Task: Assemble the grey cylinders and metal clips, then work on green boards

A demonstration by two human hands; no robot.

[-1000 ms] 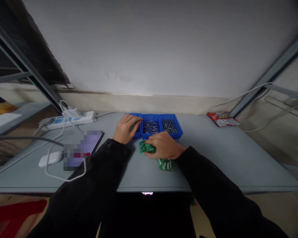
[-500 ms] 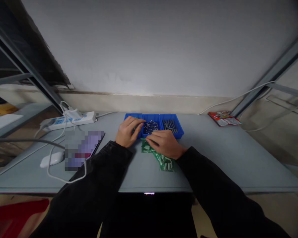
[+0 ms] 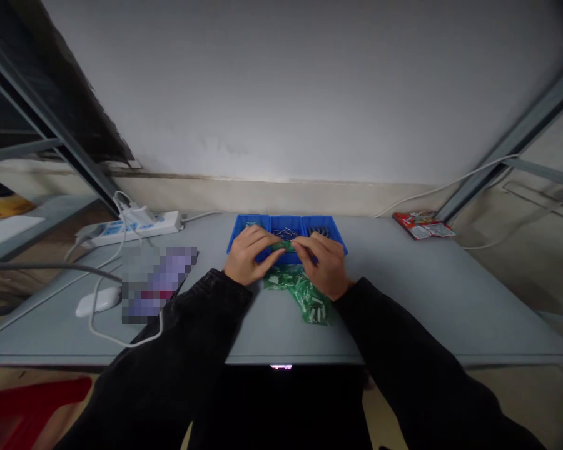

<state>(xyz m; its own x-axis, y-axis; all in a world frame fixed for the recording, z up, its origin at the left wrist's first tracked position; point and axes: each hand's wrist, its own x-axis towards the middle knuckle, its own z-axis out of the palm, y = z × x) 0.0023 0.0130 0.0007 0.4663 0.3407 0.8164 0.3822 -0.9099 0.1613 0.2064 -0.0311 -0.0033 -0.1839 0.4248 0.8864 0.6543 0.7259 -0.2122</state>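
- Hands meet at mid-table: left hand (image 3: 248, 262) and right hand (image 3: 322, 264), fingertips pinched from both ends on a small green piece (image 3: 284, 246), held just above the table, in front of the blue trays.
- Both sets of fingers curled together, clamped on that piece; what exactly it is can't be made out.
- Green bag (image 3: 304, 295) of small parts lies on the grey table (image 3: 403, 300), just below the hands, partly under the right one.
- Three blue trays (image 3: 331, 228) side by side just behind the hands, with small metal parts in the middle and right ones.
- Power strip (image 3: 136, 226), white mouse (image 3: 96, 300) and blurred phone (image 3: 157, 282) to the left; red packet (image 3: 422, 224) far right.
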